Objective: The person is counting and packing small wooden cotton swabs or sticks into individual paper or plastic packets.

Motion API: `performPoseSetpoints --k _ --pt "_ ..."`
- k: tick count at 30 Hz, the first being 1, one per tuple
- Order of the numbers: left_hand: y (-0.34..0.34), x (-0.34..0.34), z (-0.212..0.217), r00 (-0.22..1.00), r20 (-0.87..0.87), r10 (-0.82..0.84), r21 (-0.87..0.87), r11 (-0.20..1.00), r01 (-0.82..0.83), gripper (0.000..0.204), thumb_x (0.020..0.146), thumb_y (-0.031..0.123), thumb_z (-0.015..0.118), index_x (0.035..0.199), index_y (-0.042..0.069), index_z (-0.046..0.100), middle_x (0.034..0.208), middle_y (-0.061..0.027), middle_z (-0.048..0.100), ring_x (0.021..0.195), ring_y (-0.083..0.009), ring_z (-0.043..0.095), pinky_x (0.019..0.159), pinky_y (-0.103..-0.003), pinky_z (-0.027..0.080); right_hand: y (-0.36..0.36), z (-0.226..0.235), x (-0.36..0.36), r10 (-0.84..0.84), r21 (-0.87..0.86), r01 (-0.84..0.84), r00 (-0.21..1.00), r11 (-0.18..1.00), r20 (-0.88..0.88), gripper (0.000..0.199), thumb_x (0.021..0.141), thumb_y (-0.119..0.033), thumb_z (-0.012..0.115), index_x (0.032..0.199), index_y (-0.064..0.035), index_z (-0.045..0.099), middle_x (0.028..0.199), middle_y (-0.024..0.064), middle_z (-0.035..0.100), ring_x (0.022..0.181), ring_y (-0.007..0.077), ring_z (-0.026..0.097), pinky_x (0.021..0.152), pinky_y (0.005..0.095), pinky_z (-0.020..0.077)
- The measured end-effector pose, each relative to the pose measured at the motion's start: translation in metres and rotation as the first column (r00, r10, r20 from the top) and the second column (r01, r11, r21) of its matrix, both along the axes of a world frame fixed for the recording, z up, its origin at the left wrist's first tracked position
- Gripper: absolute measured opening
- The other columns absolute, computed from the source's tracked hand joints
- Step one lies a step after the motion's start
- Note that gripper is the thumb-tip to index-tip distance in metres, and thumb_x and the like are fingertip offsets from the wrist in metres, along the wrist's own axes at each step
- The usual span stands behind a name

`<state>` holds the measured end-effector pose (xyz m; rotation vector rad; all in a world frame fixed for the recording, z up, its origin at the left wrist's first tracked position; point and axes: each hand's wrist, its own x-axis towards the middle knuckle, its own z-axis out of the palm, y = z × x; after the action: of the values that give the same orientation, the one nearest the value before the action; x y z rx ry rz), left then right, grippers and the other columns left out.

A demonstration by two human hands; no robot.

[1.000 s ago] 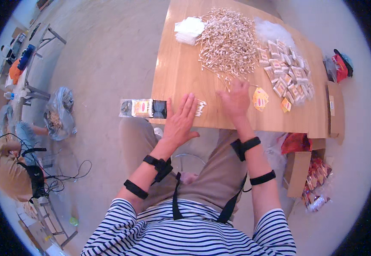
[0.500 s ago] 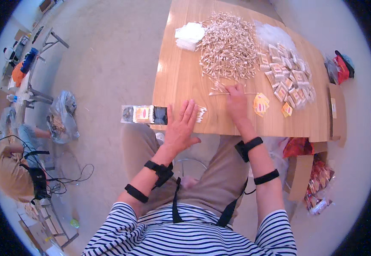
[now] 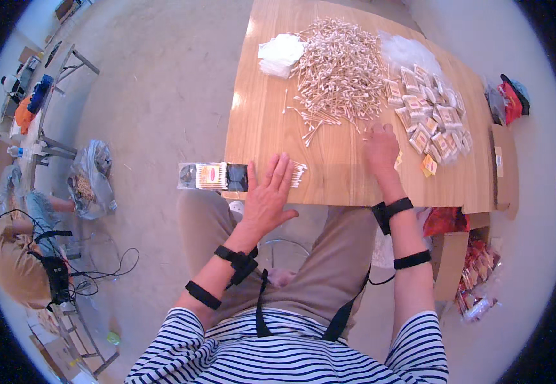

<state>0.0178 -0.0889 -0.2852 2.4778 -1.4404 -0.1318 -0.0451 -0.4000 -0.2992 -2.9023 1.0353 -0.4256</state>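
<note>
A: Where are the person's hands?

B: The left hand [image 3: 270, 195] lies flat on the near edge of the wooden table [image 3: 259, 128], fingers spread wide and holding nothing; its fingertips rest just beside a small bundle of cotton swabs [image 3: 298, 173]; the right hand [image 3: 380, 148] reaches further in, palm down, fingers loosely together on the tabletop at the near rim of the big heap of cotton swabs [image 3: 341, 70]; whether it pinches any swab cannot be told from here.

A: And what lies about them?

B: Left of the left hand, a flat packet with an orange label [image 3: 213, 176] hangs partly over the table's edge; a few loose swabs [image 3: 310, 121] trail from the heap toward the near side; right of the right hand sits a spread of small filled packets [image 3: 435, 121], with two yellow-orange tags [image 3: 429, 165] just beside that wrist; at the far side a white wad [image 3: 279, 52] touches the heap, and a clear plastic bag [image 3: 406, 50] lies behind the packets.

A: Anyone else?

B: A person [image 3: 15, 256] sits on the floor well apart, at the left rim; both of the wearer's forearms carry black straps.
</note>
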Motion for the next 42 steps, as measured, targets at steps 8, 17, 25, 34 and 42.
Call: performPoseSetpoints --k 8,17,25,34,42 --pt "-0.001 -0.002 0.001 1.000 0.007 -0.001 -0.042 0.999 0.001 0.127 0.052 0.048 0.089 0.153 0.003 0.027 0.161 -0.0120 0.024 0.151 -0.0292 0.020 0.117 -0.066 0.013 0.043 -0.019 0.027 0.362 -0.061 -0.356 0.917 0.932 0.166 0.013 0.079 -0.004 0.061 0.092 -0.0040 0.063 0.101 0.0180 0.062 0.097 0.0382 0.062 0.080 0.0502 0.0530" --pt "-0.001 -0.003 0.002 0.999 0.042 0.004 -0.003 1.000 -0.004 0.127 0.053 0.052 0.087 0.153 0.004 0.027 0.161 -0.0112 0.024 0.151 -0.0288 0.018 0.118 -0.064 0.012 0.103 0.008 0.025 0.341 0.242 -0.368 0.929 0.898 0.147 0.007 0.081 -0.001 0.057 0.087 -0.0022 0.061 0.096 0.0168 0.061 0.094 0.0377 0.063 0.077 0.0486 0.0530" --pt "-0.001 -0.001 -0.003 1.000 0.018 0.001 -0.006 1.000 -0.001 0.126 0.055 0.052 0.087 0.154 0.004 0.026 0.162 -0.0111 0.023 0.152 -0.0285 0.017 0.119 -0.062 0.011 0.092 -0.001 0.069 0.291 0.053 -0.316 0.918 0.947 0.269 0.014 0.078 -0.001 0.062 0.091 -0.0027 0.064 0.095 0.0185 0.061 0.093 0.0369 0.062 0.081 0.0463 0.0523" --pt "0.002 0.002 -0.002 0.998 -0.058 0.003 -0.046 0.999 -0.006 0.124 0.056 0.052 0.086 0.153 0.003 0.026 0.162 -0.0123 0.023 0.151 -0.0287 0.017 0.120 -0.061 0.012 0.131 0.014 0.129 0.428 0.163 -0.438 0.899 0.884 0.096 0.013 0.078 0.000 0.061 0.090 -0.0003 0.064 0.097 0.0204 0.060 0.095 0.0392 0.061 0.083 0.0480 0.0519" --pt "0.002 0.004 -0.004 0.998 -0.057 0.010 -0.058 0.998 -0.013 0.121 0.056 0.052 0.086 0.152 0.004 0.030 0.161 -0.0125 0.025 0.150 -0.0278 0.021 0.120 -0.060 0.012 0.105 0.014 0.103 0.450 0.076 -0.480 0.859 0.874 0.245 0.014 0.081 -0.001 0.059 0.094 -0.0007 0.066 0.097 0.0199 0.059 0.091 0.0405 0.061 0.082 0.0478 0.0505"
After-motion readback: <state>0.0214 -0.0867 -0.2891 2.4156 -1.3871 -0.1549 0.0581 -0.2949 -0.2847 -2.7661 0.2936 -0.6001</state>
